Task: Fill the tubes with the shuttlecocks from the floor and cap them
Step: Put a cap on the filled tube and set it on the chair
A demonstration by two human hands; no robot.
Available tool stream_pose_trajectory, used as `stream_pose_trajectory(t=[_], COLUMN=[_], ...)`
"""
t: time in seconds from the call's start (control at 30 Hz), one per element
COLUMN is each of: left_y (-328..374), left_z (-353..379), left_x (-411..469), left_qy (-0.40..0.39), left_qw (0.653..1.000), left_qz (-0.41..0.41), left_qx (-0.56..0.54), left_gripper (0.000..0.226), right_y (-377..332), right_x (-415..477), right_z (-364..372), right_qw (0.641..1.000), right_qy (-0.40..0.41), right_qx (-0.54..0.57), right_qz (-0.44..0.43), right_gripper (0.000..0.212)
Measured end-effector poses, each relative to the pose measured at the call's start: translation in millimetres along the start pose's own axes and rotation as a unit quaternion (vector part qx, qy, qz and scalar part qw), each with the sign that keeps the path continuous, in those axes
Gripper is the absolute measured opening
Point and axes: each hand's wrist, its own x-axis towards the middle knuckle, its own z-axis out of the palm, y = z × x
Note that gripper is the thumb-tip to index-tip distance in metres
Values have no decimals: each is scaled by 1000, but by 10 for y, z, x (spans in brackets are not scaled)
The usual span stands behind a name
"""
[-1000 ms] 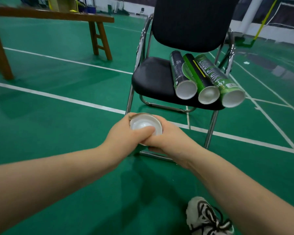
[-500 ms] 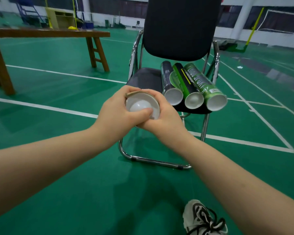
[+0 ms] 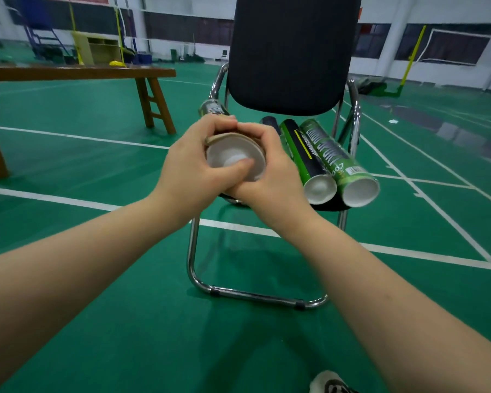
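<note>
- Gripping the held tube [image 3: 234, 154] from both sides, the left hand [image 3: 193, 165] and right hand [image 3: 270, 177] are each curled round it, as they were half a second ago; its white round end faces the camera, and the left thumb lies across the lower part of that end.
- Against the earlier frame, the hands sit higher against the chair [image 3: 289, 52], in front of its seat rather than at the seat's front corner.
- The far, labelled end of the held tube now shows above the left hand's knuckles; before, it was covered.
- The black tube [image 3: 270, 121] on the seat had its near end in plain sight earlier; now the right hand hides all but its far tip.
- The dark green tube [image 3: 302, 154] and light green tube [image 3: 335, 157] lie side by side on the seat as before, near ends past the front edge.
- Whether the held tube's white end is a seated cap cannot be told; a tan rim shows along its upper left.
- The shoe [image 3: 330, 385] is cut off by the bottom edge, and the wooden bench [image 3: 77, 72] by the left edge.
</note>
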Motion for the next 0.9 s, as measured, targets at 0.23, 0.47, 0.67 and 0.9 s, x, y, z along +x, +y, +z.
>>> stream_pose_trajectory(t=[0.23,0.47,0.67,0.9], left_y=[-537,-1038,-1390,-1458], left_z=[327,445,662,822], left_x=[304,433,482,672], left_qy=[-35,-60,-69,-114], left_qw=[999,997,996,988], left_qz=[2,34,-45,-88], left_qx=[4,25,-30,-59], left_gripper=[52,53,47,37], right_y=[512,893,1149,1337], right_x=[290,449,515,556], right_z=[-129,-19,97,149], right_qw=[992,950,878,841], right_qy=[-49,-34,19,75], right_qx=[-115,-307,-460,-523], right_qz=[-20,-45,-129,-113], right_gripper=[58,63,45,29])
